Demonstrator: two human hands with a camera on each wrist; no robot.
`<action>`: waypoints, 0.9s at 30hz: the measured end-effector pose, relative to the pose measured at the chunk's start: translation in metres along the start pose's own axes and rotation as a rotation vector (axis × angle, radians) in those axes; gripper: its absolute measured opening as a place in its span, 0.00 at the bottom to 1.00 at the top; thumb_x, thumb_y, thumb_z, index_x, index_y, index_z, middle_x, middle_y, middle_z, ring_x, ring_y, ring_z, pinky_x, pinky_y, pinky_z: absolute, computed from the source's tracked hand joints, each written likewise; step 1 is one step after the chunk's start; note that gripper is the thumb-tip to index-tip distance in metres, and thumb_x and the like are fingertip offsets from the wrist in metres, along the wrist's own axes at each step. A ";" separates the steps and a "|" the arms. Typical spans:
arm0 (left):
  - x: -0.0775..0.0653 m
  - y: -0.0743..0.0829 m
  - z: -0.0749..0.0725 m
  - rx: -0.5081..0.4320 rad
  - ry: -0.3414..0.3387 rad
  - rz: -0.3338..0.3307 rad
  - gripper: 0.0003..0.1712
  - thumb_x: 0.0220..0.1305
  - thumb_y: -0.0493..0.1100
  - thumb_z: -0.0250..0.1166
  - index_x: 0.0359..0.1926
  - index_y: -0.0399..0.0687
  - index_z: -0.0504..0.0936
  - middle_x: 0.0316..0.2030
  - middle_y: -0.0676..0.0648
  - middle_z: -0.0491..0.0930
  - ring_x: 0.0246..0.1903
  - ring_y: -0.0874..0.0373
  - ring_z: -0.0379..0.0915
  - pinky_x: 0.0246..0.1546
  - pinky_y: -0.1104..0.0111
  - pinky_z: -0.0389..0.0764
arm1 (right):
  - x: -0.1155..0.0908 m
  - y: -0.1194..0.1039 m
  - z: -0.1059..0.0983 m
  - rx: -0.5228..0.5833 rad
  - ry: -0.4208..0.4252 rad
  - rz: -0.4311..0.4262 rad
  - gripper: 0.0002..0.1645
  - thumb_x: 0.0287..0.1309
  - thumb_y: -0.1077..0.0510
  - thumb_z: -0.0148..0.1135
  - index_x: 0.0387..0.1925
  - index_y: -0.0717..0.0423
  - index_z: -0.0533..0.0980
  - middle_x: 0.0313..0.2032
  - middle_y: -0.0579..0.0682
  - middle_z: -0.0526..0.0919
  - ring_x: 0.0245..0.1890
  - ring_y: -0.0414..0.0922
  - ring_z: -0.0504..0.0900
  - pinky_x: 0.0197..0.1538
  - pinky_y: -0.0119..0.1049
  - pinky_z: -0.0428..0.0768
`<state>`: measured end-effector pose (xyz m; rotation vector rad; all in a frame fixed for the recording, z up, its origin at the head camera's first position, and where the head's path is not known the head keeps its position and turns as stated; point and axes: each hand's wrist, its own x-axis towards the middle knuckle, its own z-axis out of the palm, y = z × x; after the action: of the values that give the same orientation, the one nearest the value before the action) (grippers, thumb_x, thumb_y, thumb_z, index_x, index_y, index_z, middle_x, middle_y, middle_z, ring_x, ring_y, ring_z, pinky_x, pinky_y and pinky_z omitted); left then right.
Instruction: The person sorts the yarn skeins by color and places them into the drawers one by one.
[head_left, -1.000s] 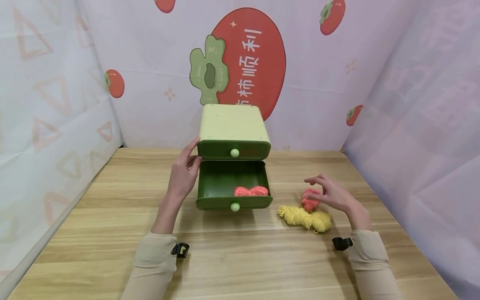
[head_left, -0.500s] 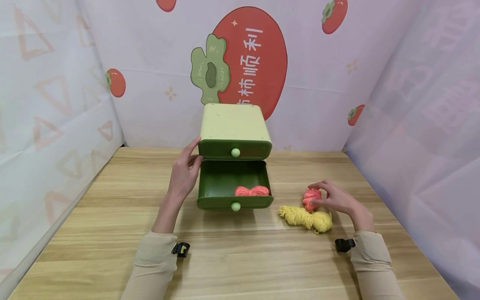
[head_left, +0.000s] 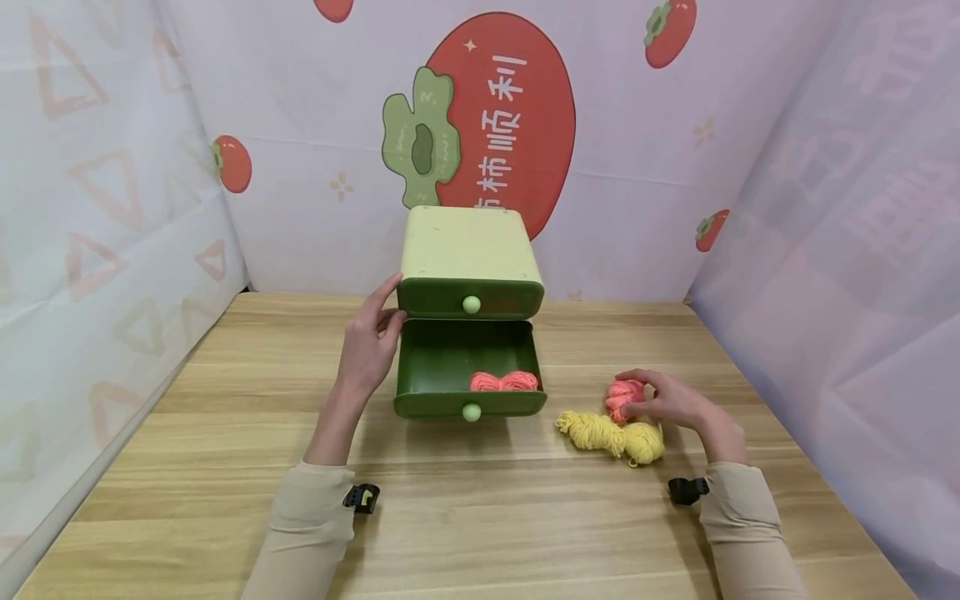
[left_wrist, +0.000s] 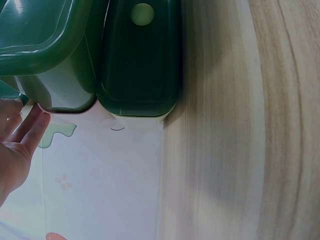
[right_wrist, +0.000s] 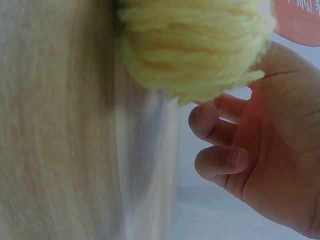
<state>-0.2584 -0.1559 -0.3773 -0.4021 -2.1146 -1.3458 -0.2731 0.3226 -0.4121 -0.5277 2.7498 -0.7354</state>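
A cream-topped drawer cabinet (head_left: 471,243) with dark green fronts stands at the back middle. Its upper drawer (head_left: 431,297) is in, while the drawer below it (head_left: 420,406) is pulled out and bears a pink yarn skein (head_left: 504,382) at its front right. My left hand (head_left: 365,354) touches the cabinet's left side with its fingertips. To the right on the table, my right hand (head_left: 673,400) pinches another pink yarn skein (head_left: 622,395) between thumb and fingers. Just in front of that skein lies a yellow yarn bundle (head_left: 592,432), filling much of the right wrist view.
The left wrist view shows another green drawer front (left_wrist: 140,65) with a pale knob (left_wrist: 142,14), beneath the pulled-out drawer and close to the table. Patterned cloth walls (head_left: 637,133) rise behind and at both sides of the wooden table (head_left: 480,517).
My right hand has come down onto the pink skein on the table, and its fingers have closed round it. My left hand has stayed at the cabinet's side.
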 end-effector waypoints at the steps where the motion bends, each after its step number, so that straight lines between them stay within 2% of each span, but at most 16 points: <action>1: 0.000 0.000 0.000 0.000 0.000 0.000 0.34 0.69 0.30 0.59 0.72 0.58 0.69 0.68 0.47 0.71 0.48 0.44 0.84 0.48 0.55 0.87 | 0.000 0.000 0.000 0.006 -0.003 -0.001 0.39 0.59 0.47 0.70 0.67 0.59 0.69 0.56 0.62 0.77 0.42 0.48 0.75 0.45 0.40 0.74; 6: 0.000 0.000 0.000 -0.004 -0.002 -0.003 0.34 0.69 0.30 0.59 0.72 0.58 0.69 0.68 0.47 0.71 0.48 0.44 0.84 0.48 0.55 0.86 | 0.002 0.002 0.001 0.027 0.009 -0.011 0.35 0.59 0.51 0.69 0.65 0.58 0.71 0.45 0.57 0.78 0.26 0.42 0.70 0.35 0.35 0.71; 11: 0.000 0.000 0.000 -0.007 -0.006 -0.005 0.33 0.69 0.30 0.59 0.72 0.58 0.68 0.68 0.47 0.71 0.48 0.44 0.84 0.49 0.55 0.86 | 0.001 0.003 0.002 0.029 0.041 -0.030 0.29 0.58 0.54 0.70 0.60 0.54 0.75 0.39 0.53 0.78 0.23 0.41 0.67 0.26 0.33 0.68; 19: 0.000 0.001 0.000 -0.005 -0.006 -0.017 0.33 0.70 0.31 0.59 0.72 0.58 0.68 0.68 0.48 0.71 0.49 0.44 0.84 0.48 0.55 0.86 | 0.003 0.005 0.002 0.048 0.136 -0.135 0.23 0.58 0.61 0.70 0.56 0.54 0.77 0.49 0.58 0.79 0.21 0.37 0.66 0.26 0.31 0.70; 27: 0.000 0.000 0.000 0.003 -0.003 -0.008 0.33 0.69 0.31 0.59 0.72 0.57 0.69 0.68 0.47 0.71 0.48 0.44 0.84 0.48 0.55 0.86 | 0.004 0.002 0.002 -0.008 0.229 -0.183 0.23 0.58 0.59 0.70 0.56 0.56 0.79 0.49 0.58 0.82 0.19 0.34 0.64 0.22 0.30 0.68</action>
<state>-0.2580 -0.1555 -0.3773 -0.3950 -2.1221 -1.3467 -0.2766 0.3214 -0.4151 -0.7474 2.9426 -0.8771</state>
